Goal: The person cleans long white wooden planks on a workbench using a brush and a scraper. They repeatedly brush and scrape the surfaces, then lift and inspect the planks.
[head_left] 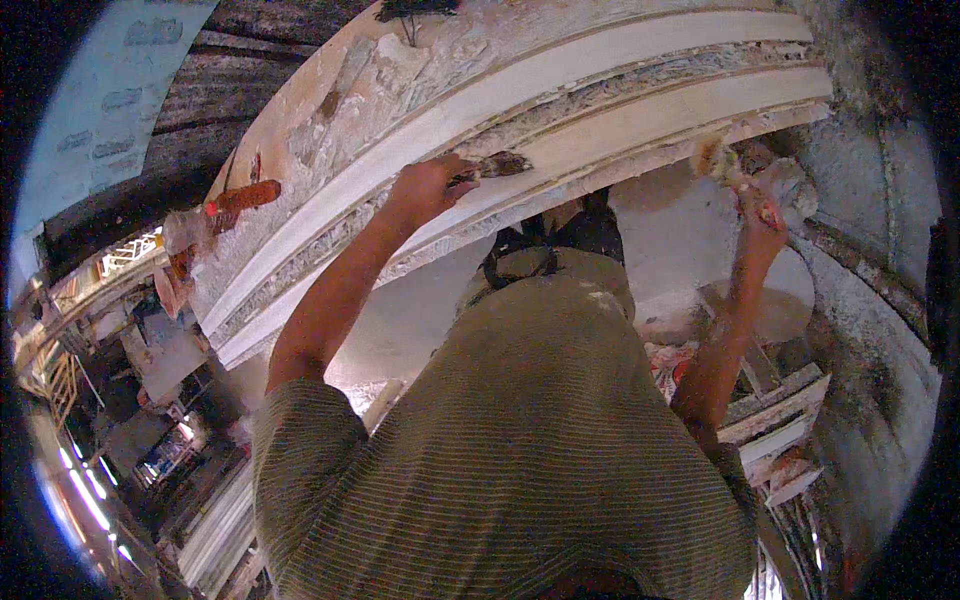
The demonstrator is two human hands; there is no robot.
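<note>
A long, pale moulding (560, 140) with parallel ridges and rough grooves lies across the plaster-smeared work table (375, 90). My left hand (430, 190) is closed around a small dark-ended tool that looks like a brush (503, 164), its end over the near strip of the moulding. Off the near edge at the right, my right hand (760, 222) grips a brush (712, 160) with yellowish bristles, apart from the moulding. Its bristles point up and left.
A tool with an orange-red handle (245, 196) lies at the table's left end. A dark clump (418, 8) sits at the far edge. Pale boards (775, 420) are stacked at the lower right, beside a stained wall (880, 300). Clutter fills the floor at the left.
</note>
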